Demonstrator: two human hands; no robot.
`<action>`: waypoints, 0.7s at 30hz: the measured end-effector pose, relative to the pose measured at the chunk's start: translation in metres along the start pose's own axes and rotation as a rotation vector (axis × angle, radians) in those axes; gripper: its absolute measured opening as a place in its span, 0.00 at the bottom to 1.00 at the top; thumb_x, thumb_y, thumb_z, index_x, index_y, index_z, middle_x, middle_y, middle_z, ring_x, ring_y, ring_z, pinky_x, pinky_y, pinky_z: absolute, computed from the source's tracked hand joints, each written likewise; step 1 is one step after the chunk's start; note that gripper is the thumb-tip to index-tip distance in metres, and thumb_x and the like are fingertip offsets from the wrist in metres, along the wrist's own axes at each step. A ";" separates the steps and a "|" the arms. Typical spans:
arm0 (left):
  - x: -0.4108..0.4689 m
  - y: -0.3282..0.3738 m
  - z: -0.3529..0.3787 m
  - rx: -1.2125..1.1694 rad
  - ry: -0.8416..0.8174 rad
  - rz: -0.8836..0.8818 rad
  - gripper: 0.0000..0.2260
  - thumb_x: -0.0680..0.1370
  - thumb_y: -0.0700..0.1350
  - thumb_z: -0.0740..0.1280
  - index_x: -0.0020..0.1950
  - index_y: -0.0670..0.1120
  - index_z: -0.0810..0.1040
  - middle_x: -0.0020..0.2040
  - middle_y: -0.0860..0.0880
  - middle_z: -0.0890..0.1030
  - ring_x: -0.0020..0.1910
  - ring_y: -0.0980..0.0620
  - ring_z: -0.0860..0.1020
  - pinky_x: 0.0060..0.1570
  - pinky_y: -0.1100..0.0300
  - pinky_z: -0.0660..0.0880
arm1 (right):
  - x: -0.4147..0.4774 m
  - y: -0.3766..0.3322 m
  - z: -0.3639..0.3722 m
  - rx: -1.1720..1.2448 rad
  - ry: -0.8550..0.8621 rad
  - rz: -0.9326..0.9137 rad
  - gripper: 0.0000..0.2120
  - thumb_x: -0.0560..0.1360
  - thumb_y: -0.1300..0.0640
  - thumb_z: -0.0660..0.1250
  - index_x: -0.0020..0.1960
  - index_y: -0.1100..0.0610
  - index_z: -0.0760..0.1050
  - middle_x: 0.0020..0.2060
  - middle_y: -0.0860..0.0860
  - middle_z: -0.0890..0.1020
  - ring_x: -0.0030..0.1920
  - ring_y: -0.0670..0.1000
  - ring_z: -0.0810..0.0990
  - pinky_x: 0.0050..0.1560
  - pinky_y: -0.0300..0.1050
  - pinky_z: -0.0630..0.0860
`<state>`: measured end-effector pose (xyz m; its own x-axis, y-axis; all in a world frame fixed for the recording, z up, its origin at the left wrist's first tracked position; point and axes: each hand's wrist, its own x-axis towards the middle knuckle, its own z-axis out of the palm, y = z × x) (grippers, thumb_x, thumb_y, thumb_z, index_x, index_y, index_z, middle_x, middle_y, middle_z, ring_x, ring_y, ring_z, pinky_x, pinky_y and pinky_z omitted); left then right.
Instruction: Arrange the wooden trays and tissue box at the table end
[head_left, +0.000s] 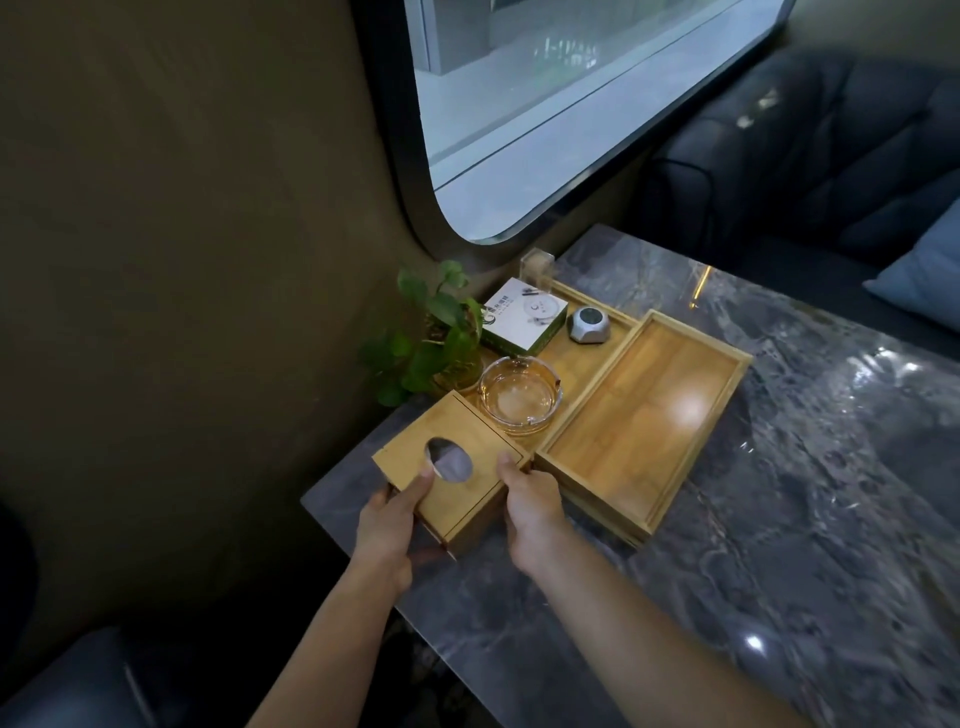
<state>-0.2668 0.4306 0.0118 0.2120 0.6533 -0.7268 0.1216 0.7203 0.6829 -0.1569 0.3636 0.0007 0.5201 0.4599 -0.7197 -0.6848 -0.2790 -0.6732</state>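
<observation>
A wooden tissue box (470, 431) with an oval hole in its lid sits at the near left corner of the grey marble table (779, 519), by the wall. My left hand (392, 525) grips its near left corner, thumb on the lid beside the hole. My right hand (530, 499) holds its right near edge. To the right lies an empty wooden tray (644, 415), which seems to rest on another tray. Behind the box, a long wooden tray (587, 358) carries a glass ashtray (519, 395), a white and green box (524, 314) and a small silver device (588, 323).
A potted green plant (431, 338) stands against the wall left of the long tray. A clear holder (537, 265) is at the tray's far end. A dark sofa (810, 145) with a blue cushion (930, 275) lies beyond the table, under a window.
</observation>
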 end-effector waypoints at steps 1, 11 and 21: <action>0.000 0.000 0.002 -0.015 -0.002 0.003 0.22 0.72 0.48 0.71 0.64 0.46 0.71 0.51 0.46 0.79 0.47 0.48 0.77 0.33 0.47 0.79 | 0.000 0.000 0.001 0.026 0.033 -0.023 0.18 0.77 0.51 0.62 0.61 0.62 0.72 0.58 0.60 0.78 0.57 0.60 0.76 0.61 0.57 0.73; -0.003 0.003 0.013 -0.083 0.030 -0.009 0.19 0.73 0.46 0.70 0.63 0.44 0.72 0.58 0.42 0.78 0.56 0.42 0.77 0.34 0.44 0.78 | 0.001 0.002 -0.004 -0.033 -0.075 0.014 0.26 0.76 0.47 0.62 0.71 0.51 0.62 0.65 0.57 0.73 0.64 0.60 0.71 0.65 0.60 0.69; -0.009 0.009 0.016 0.199 0.198 0.168 0.28 0.74 0.49 0.68 0.70 0.43 0.63 0.68 0.43 0.71 0.64 0.45 0.71 0.61 0.49 0.69 | -0.005 -0.006 -0.015 -0.055 -0.056 0.034 0.16 0.76 0.52 0.64 0.61 0.57 0.72 0.56 0.56 0.79 0.56 0.56 0.77 0.60 0.53 0.74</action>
<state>-0.2524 0.4279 0.0258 0.0545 0.8061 -0.5893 0.2918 0.5515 0.7815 -0.1476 0.3501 0.0059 0.4664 0.4952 -0.7330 -0.6721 -0.3404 -0.6576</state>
